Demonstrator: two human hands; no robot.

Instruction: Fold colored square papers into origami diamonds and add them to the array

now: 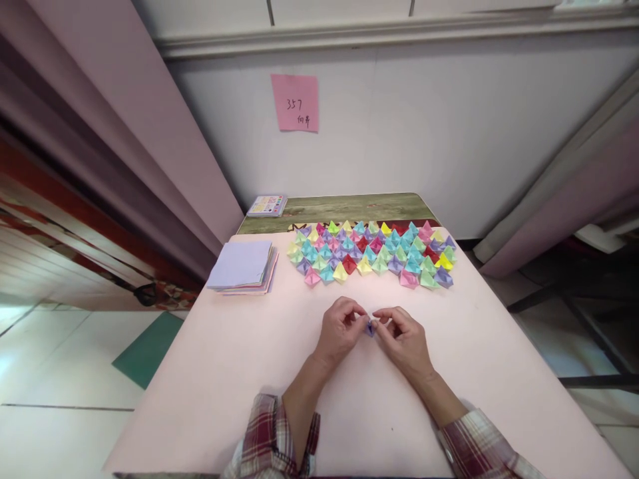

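Between my hands, over the middle of the table, is a small folded piece of purple paper (371, 328). My left hand (343, 326) pinches its left side with thumb and fingertips. From the right, my right hand (401, 334) pinches the other side the same way. The fingers cover most of the piece, so its exact folded form is hard to see. Beyond my hands lie rows of small folded paper shapes (364, 266) with pointed tips, in blue, green, yellow, pink, red and purple.
A stack of coloured square paper (242, 266), purple on top, lies at the table's left. Behind it, a packet (267, 205) rests near the wall. A pink note (296, 104) with handwriting is stuck to the wall. The pink tabletop (210, 372) surrounds my forearms.
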